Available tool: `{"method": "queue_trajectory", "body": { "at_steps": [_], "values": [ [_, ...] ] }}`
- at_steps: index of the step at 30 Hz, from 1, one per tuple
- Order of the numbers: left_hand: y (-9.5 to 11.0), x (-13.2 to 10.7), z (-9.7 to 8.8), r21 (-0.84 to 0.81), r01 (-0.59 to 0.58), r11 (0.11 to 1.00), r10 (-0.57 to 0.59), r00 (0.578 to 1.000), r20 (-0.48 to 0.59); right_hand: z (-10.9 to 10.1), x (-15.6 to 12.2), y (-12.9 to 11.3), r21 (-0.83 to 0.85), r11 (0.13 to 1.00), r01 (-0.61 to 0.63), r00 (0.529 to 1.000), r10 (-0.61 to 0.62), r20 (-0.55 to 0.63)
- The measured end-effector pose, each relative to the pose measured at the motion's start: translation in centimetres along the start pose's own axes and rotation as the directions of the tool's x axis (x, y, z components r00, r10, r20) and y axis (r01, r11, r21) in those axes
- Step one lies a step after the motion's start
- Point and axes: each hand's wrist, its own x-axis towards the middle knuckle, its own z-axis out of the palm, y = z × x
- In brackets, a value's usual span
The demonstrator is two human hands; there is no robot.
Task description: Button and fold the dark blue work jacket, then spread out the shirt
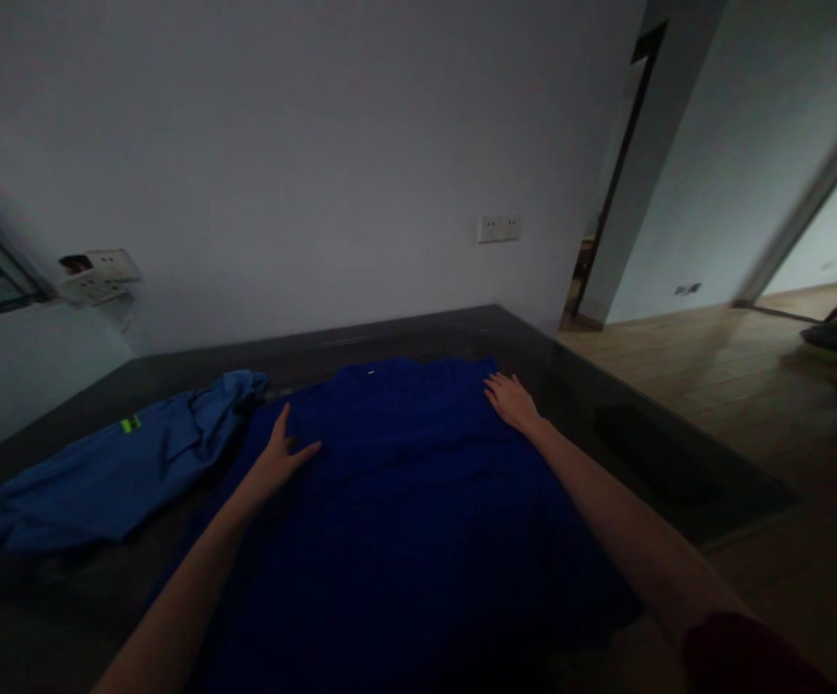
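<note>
A dark blue garment (404, 482), perhaps a shirt, is spread over the dark table (534, 357), with wrinkles across its upper part. My left hand (279, 455) is over its upper left side, thumb and fingers apart, holding nothing. At the upper right corner, my right hand (511, 399) rests flat on the cloth with its fingers stretched out. Left of the spread garment lies a lighter blue garment (150, 458), crumpled lengthwise, with a small yellow-green patch. The near end of the dark blue garment fades into shadow.
A dark flat object (642, 448) lies on the table's right side. Behind the table rises a white wall with a double socket (499, 228). More socket boxes (100, 277) stick out at the left by a window. Wooden floor (679, 361) stretches to the right.
</note>
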Motion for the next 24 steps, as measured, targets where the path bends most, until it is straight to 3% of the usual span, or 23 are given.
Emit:
{"method": "queue_trajectory", "body": {
  "at_steps": [6, 10, 12, 18, 24],
  "values": [
    [1.2, -1.4, -0.2, -0.046, -0.091, 0.995, 0.095, 0.991, 0.097, 0.7, 0.6, 0.3, -0.028, 0.999, 0.045, 0.997, -0.044, 0.056],
    [2.8, -2.2, -1.5, -0.291, 0.041, 0.956, 0.016, 0.981, 0.192, 1.6, 0.4, 0.9, -0.001, 0.999, 0.036, 0.993, -0.036, 0.109],
    [3.1, -2.3, -1.9, -0.335, 0.085, 0.938, -0.016, 0.979, 0.203, 1.8, 0.5, 1.1, 0.011, 0.999, 0.031, 0.992, -0.032, 0.122],
    [1.0, -1.0, -1.9, -0.008, -0.034, 0.999, 0.035, 0.988, 0.152, 1.8, 0.7, 1.3, 0.037, 0.999, 0.034, 0.988, -0.039, 0.15],
    [-0.2, -0.4, -0.8, 0.269, -0.11, 0.957, 0.074, 0.987, 0.14, 1.4, 0.6, 0.9, 0.063, 0.997, 0.036, 0.99, -0.044, 0.132]
  ]
}}
